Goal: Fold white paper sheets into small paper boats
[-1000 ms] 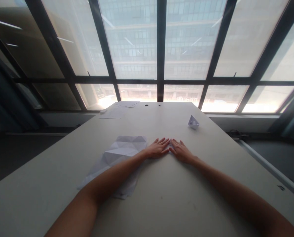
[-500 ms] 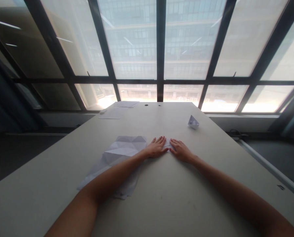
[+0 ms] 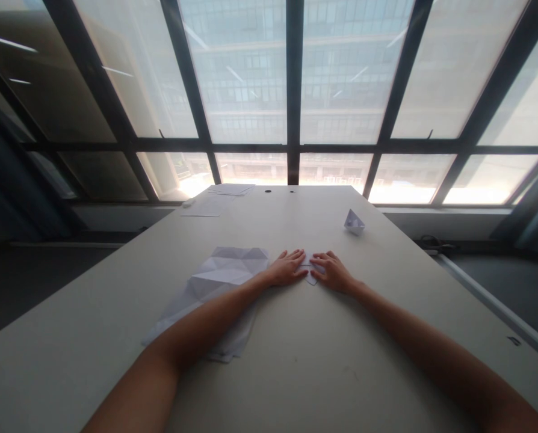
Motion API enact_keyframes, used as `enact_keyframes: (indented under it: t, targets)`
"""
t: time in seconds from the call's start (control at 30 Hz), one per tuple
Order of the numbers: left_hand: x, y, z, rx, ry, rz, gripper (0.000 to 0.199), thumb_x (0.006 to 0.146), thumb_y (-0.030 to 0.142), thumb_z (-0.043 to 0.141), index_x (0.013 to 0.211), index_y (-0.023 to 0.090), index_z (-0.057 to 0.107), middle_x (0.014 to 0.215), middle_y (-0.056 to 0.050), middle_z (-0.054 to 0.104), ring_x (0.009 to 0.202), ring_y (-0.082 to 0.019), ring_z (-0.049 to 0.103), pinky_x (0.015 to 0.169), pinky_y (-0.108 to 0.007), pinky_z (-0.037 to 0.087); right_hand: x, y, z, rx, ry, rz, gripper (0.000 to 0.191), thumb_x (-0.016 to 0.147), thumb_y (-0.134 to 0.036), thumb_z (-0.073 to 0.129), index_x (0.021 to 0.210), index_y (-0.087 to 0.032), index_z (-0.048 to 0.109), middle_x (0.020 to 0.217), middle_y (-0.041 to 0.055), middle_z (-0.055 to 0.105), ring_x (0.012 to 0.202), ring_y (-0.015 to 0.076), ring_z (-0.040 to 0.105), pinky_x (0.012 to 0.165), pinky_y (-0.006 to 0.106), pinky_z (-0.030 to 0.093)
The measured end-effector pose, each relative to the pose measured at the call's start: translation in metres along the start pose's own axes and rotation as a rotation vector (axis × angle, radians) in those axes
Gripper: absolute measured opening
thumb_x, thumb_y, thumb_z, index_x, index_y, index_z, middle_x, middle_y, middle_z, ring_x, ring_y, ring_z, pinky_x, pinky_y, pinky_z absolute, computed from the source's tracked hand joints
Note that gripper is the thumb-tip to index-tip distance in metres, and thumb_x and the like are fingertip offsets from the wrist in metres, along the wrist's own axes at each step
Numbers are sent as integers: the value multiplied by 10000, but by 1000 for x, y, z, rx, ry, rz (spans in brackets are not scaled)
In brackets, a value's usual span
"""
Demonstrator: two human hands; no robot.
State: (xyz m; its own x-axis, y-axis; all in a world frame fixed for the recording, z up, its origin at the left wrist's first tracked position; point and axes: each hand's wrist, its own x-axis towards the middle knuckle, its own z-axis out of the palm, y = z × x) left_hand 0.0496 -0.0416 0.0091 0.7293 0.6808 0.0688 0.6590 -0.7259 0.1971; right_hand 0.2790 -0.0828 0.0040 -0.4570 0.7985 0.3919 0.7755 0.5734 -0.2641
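A small folded white paper [image 3: 312,279] lies flat on the table between my hands, mostly covered by them. My left hand [image 3: 288,267] rests palm down on its left side, fingers stretched out. On its right side is my right hand [image 3: 333,272], fingers bent and a little apart, the tips touching the paper. A crease or edge runs across the paper between the two hands. To the left, partly under my left forearm, creased white sheets [image 3: 226,273] lie loosely stacked. Beyond my right hand stands a folded paper boat [image 3: 354,222].
The white table [image 3: 305,361] runs away toward a wall of dark-framed windows. More flat white sheets [image 3: 231,189] lie at its far left, with a small crumpled white piece [image 3: 188,203] near them. A small dark mark [image 3: 513,341] is by the right edge.
My right hand has lifted slightly from lying flat, its fingers now bent. More of the folded paper's near corner shows. My left hand stays almost in place.
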Motion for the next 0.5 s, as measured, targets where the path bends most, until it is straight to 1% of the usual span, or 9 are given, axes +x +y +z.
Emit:
enact_keyframes:
  t: [0.1,0.17,0.27,0.37,0.5]
  targets:
    - [-2,1,-5,-9,-55,33,859,936,705,375,1580,166,199,1635,-164,170,1521,-280,147,1215,-494,70,-1,4,-4,0,-72,-27,496,916,-423,597,1367,-217,601,1397,113,578,1223,298,486,1058,467,372]
    - [-2,1,-7,-26,-74,32,922,908,745,380,1589,162,163,1639,-162,148,1525,-279,128,1216,-484,53,-2,8,-7,17,-125,-40,580,909,-486,597,1422,-217,546,1446,120,534,1264,320,450,1076,499,342]
    - [-1,-1,-7,-47,-82,26,960,886,763,402,1591,163,146,1640,-157,152,1526,-273,126,1218,-462,49,-2,12,-12,56,-181,-49,697,877,-579,613,1464,-223,493,1485,124,493,1296,338,416,1088,517,318]
    - [0,-1,-7,-63,-79,22,971,874,763,430,1588,167,154,1635,-155,183,1521,-270,152,1219,-446,55,-1,13,-13,84,-180,-31,744,848,-606,641,1466,-222,487,1455,130,521,1264,338,434,1074,507,332]
    - [0,1,-9,-78,-70,14,976,855,763,473,1577,170,191,1621,-156,241,1503,-281,220,1216,-442,94,1,10,-13,109,-149,-38,722,819,-595,687,1419,-225,532,1368,130,587,1192,323,482,1035,478,367]
